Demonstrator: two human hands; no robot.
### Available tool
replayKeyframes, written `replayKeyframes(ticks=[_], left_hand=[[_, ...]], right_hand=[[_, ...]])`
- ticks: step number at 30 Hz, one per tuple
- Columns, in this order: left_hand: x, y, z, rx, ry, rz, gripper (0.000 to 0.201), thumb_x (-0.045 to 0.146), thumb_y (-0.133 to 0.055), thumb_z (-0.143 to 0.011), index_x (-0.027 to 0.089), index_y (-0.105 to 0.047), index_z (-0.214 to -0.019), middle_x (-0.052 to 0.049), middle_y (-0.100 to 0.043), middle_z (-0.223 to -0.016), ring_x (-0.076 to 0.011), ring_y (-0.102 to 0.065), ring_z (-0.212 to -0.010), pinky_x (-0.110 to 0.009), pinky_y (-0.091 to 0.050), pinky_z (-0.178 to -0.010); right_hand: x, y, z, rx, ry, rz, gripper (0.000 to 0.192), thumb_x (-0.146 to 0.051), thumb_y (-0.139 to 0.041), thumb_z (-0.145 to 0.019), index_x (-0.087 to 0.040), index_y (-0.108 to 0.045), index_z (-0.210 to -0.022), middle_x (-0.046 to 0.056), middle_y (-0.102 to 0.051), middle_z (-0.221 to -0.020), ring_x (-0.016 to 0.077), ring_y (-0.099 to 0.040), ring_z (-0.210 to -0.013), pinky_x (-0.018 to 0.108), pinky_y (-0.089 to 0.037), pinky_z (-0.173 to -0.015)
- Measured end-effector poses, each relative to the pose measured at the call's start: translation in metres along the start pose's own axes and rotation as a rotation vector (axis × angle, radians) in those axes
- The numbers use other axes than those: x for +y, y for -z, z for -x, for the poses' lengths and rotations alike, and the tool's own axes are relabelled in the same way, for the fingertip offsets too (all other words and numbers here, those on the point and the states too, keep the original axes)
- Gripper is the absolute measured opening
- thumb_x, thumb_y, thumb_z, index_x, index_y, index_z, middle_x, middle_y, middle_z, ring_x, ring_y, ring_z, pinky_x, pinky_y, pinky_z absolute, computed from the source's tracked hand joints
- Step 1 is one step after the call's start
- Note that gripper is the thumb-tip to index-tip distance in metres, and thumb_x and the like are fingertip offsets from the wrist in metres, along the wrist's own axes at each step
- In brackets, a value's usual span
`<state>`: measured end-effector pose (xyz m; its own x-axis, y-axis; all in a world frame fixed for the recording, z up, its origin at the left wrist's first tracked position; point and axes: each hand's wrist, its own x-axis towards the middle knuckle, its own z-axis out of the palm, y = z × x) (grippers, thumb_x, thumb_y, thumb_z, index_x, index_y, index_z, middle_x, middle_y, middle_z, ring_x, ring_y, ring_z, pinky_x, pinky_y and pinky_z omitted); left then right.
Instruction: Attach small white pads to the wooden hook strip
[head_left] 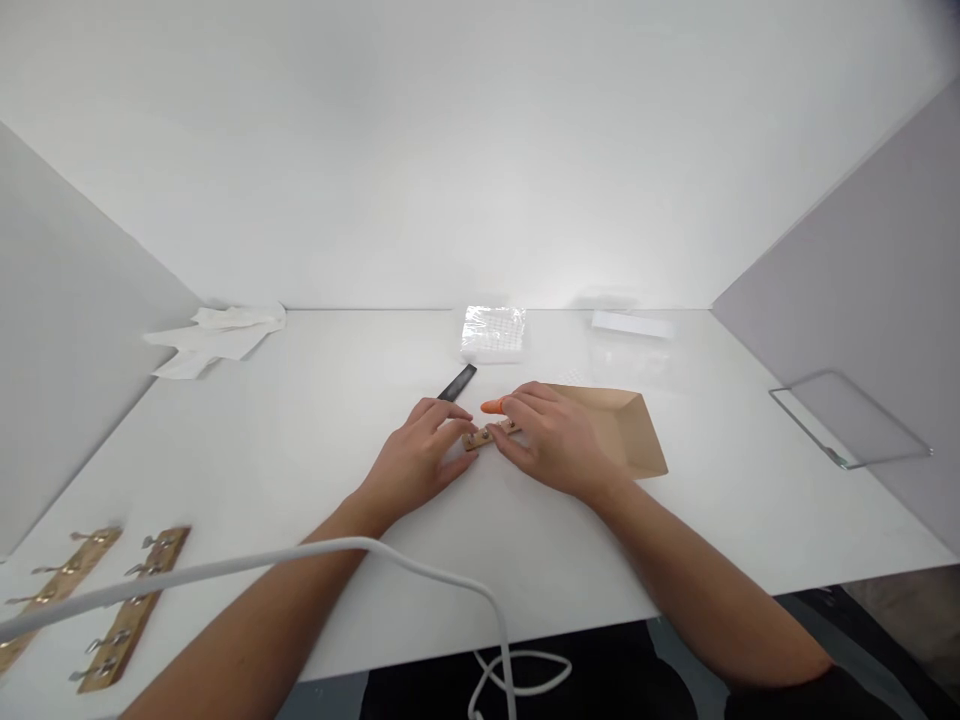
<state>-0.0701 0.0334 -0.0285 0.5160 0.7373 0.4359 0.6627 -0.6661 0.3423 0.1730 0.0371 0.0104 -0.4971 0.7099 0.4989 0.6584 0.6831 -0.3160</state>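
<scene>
Closest to you, a white cable (pixel 420 562) loops across the near edge of the white surface (pixel 300 440) and drops off it in front of your body. At your near left, two wooden hook racks (pixel 112 610) lie flat on the surface, side by side, each with small metal hooks along it, well apart from your hands.

Both your forearms reach in to the middle of the surface. Your left hand (pixel 420 455) lies palm down with the fingers curled forward, and their tips are pressing on the left end of a small wooden strip (pixel 487 434). Your right hand (pixel 551 440) meets it from the other side, its fingers closed over the right end of the same strip, so the piece is pinched between the two hands and rests low on the surface. One finger of the right hand wears an orange finger cot (pixel 492 406), which points left just above the strip. How firmly either hand grips cannot be told.

Under and behind your right hand lies a brown paper envelope (pixel 626 430), flat, with its far corner pointing away to the right. Just beyond your left fingertips sits a thin black tool (pixel 457 384), lying at an angle.

Further back stands a clear plastic tray (pixel 493 334), with a flat white piece (pixel 630 324) to its right. Crumpled white cloths (pixel 214 338) lie at the far left. A clear glass sheet (pixel 855 420) lies at the far right, beside the grey partition (pixel 862 290).
</scene>
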Motion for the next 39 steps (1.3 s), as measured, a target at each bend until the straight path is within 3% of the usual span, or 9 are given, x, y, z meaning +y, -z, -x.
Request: replayKeyframes(ticks=[5, 10, 12, 15, 24, 29, 34, 39], left_hand=[[0.005, 0.001, -0.001, 0.068, -0.083, -0.023, 0.011, 0.022, -0.068, -0.100, 0.026, -0.074, -0.108, -0.005, -0.077, -0.112, -0.0216, -0.068, -0.107, -0.030, -0.061, -0.074], [0.006, 0.006, -0.008, 0.099, -0.129, -0.024, 0.013, 0.021, -0.067, -0.101, 0.026, -0.080, -0.102, -0.003, -0.082, -0.103, -0.0237, -0.070, -0.109, -0.031, -0.063, -0.071], [0.005, 0.007, -0.010, 0.100, -0.148, -0.039, 0.014, 0.021, -0.067, -0.101, 0.025, -0.081, -0.101, -0.003, -0.082, -0.100, -0.0237, -0.071, -0.108, -0.030, -0.064, -0.068], [0.003, 0.007, -0.011, 0.109, -0.151, -0.053, 0.015, 0.022, -0.067, -0.101, 0.024, -0.082, -0.102, -0.002, -0.083, -0.097, -0.0232, -0.073, -0.105, -0.031, -0.065, -0.068], [0.004, 0.005, -0.009, 0.140, -0.158, -0.098, 0.014, 0.023, -0.070, -0.100, 0.025, -0.082, -0.095, 0.001, -0.084, -0.095, -0.0224, -0.077, -0.104, -0.029, -0.067, -0.069], [0.004, 0.003, -0.009, 0.145, -0.168, -0.138, 0.015, 0.024, -0.069, -0.100, 0.025, -0.082, -0.094, 0.001, -0.084, -0.093, -0.0225, -0.077, -0.105, -0.027, -0.065, -0.065], [0.003, 0.003, -0.009, 0.159, -0.187, -0.159, 0.014, 0.023, -0.068, -0.101, 0.024, -0.081, -0.095, 0.001, -0.084, -0.093, -0.0211, -0.078, -0.103, -0.026, -0.064, -0.064], [0.006, 0.006, -0.008, 0.112, -0.181, -0.220, 0.016, 0.025, -0.066, -0.102, 0.024, -0.081, -0.097, -0.001, -0.083, -0.094, -0.0237, -0.076, -0.111, -0.025, -0.060, -0.059]], right_hand=[[0.014, 0.013, 0.000, 0.119, -0.038, -0.006, 0.013, -0.022, -0.057, -0.104, -0.022, -0.070, -0.102, 0.005, -0.081, -0.103, 0.0228, -0.071, -0.099, 0.035, -0.055, -0.075], [0.017, 0.024, 0.001, 0.178, -0.050, 0.009, 0.010, -0.023, -0.060, -0.102, -0.021, -0.069, -0.098, 0.004, -0.080, -0.094, 0.0211, -0.071, -0.092, 0.034, -0.052, -0.073], [0.017, 0.029, 0.001, 0.120, -0.063, -0.004, 0.010, -0.025, -0.060, -0.102, -0.021, -0.069, -0.099, 0.003, -0.079, -0.091, 0.0197, -0.069, -0.087, 0.033, -0.051, -0.072], [0.018, 0.039, 0.001, -0.077, -0.040, -0.047, 0.014, -0.028, -0.059, -0.103, -0.022, -0.069, -0.098, 0.002, -0.075, -0.083, 0.0177, -0.067, -0.081, 0.031, -0.047, -0.069], [0.010, 0.052, 0.008, -0.508, 0.038, -0.142, 0.004, -0.023, -0.072, -0.094, -0.025, -0.076, -0.093, 0.000, -0.076, -0.089, 0.0188, -0.069, -0.092, 0.032, -0.045, -0.070], [0.004, 0.039, 0.016, -0.611, 0.093, -0.092, 0.011, -0.021, -0.084, -0.086, -0.022, -0.079, -0.095, 0.001, -0.078, -0.091, 0.0253, -0.065, -0.107, 0.038, -0.049, -0.088], [0.006, 0.027, 0.017, -0.630, 0.104, -0.046, 0.015, -0.016, -0.085, -0.084, -0.020, -0.081, -0.097, 0.002, -0.078, -0.090, 0.0254, -0.062, -0.103, 0.037, -0.048, -0.087], [0.008, 0.020, 0.020, -0.572, 0.125, -0.050, 0.011, -0.011, -0.084, -0.083, -0.020, -0.079, -0.084, 0.002, -0.076, -0.079, 0.0244, -0.060, -0.095, 0.035, -0.047, -0.076]])
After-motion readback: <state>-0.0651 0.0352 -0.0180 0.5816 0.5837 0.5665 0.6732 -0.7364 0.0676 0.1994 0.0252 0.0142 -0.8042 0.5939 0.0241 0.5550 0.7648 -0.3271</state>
